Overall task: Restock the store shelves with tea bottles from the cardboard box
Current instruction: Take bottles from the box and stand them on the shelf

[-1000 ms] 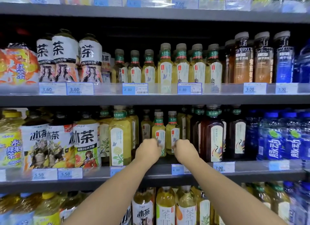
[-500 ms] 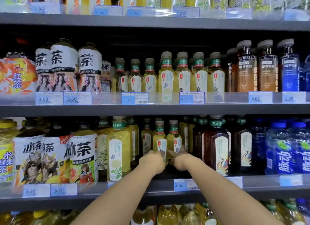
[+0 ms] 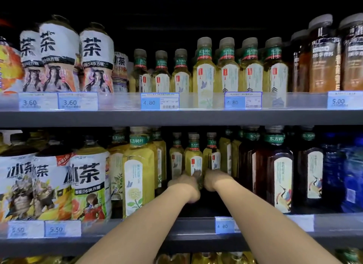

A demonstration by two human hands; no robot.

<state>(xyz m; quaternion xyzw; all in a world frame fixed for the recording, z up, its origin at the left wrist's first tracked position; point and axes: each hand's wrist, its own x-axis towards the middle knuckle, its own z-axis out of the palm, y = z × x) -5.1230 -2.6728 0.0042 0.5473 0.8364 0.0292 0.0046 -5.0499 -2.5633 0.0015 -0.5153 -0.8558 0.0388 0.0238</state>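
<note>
While our arms stretch deep into the lower shelf [image 3: 196, 236], our left hand [image 3: 184, 185] curls round the base of a small tea bottle [image 3: 193, 159] standing far back, between a tall yellow bottle [image 3: 138, 177] and dark bottles [image 3: 279, 175]. Our right hand [image 3: 213, 180] sits just right of it, fingers hidden, so we cannot tell its grip.

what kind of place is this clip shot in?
A shop's drinks aisle, probably a convenience store or supermarket: grey metal shelves packed with rows of small yellow-green tea bottles, with blue-and-white price tags along the shelf edges.
</note>
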